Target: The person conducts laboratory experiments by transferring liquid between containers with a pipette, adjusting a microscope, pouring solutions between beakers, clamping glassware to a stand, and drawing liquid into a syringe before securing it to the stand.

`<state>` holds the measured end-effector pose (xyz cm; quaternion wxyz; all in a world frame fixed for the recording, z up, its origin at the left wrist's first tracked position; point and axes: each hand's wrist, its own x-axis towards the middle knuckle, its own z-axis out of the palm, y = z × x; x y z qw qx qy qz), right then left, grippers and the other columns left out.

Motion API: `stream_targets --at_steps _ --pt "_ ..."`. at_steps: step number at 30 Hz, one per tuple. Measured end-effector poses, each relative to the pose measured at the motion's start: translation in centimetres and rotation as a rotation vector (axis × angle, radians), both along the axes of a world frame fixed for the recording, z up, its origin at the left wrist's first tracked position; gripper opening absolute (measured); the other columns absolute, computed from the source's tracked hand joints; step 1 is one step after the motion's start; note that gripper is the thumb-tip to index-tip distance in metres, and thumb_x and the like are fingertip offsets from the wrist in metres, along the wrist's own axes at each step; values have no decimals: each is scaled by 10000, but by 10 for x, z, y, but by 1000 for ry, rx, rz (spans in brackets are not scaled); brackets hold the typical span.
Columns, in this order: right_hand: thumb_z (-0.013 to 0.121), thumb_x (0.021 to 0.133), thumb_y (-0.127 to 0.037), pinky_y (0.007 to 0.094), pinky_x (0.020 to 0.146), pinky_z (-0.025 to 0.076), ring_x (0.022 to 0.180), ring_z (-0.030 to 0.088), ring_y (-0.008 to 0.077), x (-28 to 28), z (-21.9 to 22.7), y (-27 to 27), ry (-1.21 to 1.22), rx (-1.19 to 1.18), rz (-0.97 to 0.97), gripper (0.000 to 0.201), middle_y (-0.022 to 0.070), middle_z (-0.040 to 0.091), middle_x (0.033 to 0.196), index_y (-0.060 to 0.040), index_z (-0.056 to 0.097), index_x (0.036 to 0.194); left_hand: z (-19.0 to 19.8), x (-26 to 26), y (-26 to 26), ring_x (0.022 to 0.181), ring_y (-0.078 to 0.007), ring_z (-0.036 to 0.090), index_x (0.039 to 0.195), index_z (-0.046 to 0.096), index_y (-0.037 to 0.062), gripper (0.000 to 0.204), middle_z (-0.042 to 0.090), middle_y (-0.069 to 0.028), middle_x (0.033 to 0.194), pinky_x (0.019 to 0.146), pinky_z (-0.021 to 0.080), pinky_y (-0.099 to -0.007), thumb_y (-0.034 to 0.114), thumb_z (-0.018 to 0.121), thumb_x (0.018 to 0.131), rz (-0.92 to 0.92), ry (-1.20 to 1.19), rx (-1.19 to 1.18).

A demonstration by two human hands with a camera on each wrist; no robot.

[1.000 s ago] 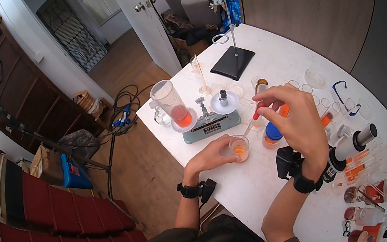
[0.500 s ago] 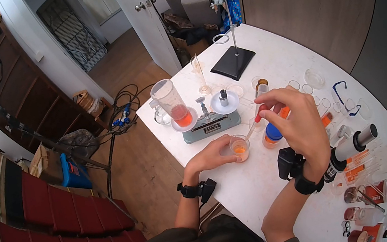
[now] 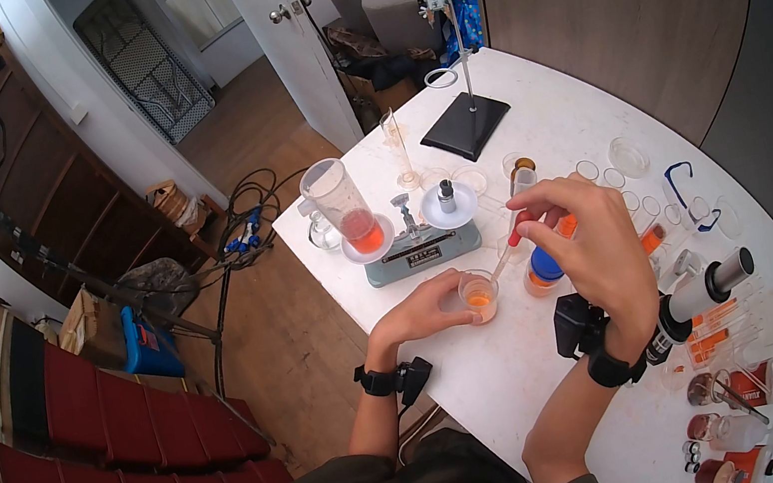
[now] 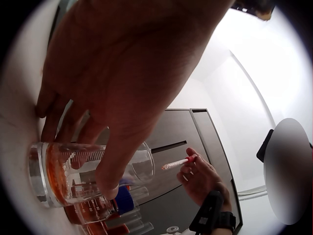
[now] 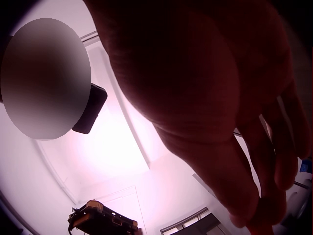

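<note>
1. One glass beaker (image 3: 480, 299), orange liquid in its bottom, stands on the white table (image 3: 484, 378); its place is the centre of the clock in the head view
2. At nine o'clock the left hand (image 3: 424, 308) grasps the beaker, fingers and thumb curved round its wall
3. At two o'clock the right hand (image 3: 591, 224) pinches a dropper (image 3: 516, 234) by its red bulb
4. The dropper slants down towards the beaker; in the left wrist view its tip is just outside the mouth, not touching
5. At two o'clock, beneath the right hand, is a blue-capped container (image 3: 545, 265)
6. Between ten and eleven sits a balance (image 3: 424, 256), a pitcher (image 3: 330, 190) of red-orange liquid on one pan, a metal weight (image 3: 446, 196) on the other
7. At twelve is a black-based stand (image 3: 467, 128); at three, a microscope (image 3: 699, 298)
</note>
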<state>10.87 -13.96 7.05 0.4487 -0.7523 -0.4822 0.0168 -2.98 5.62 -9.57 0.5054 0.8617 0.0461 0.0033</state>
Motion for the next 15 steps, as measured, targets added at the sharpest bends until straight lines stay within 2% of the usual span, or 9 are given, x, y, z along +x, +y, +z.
stream_targets --at_steps 15 --pt "724 836 -45 363 770 511 778 654 236 0 0 0 4 -14 2 193 138 729 853 9 747 1019 4 0 -1 1212 -268 581 1355 572 -13 664 611 -159 1289 1057 440 -349 356 803 853 -11 23 -17"
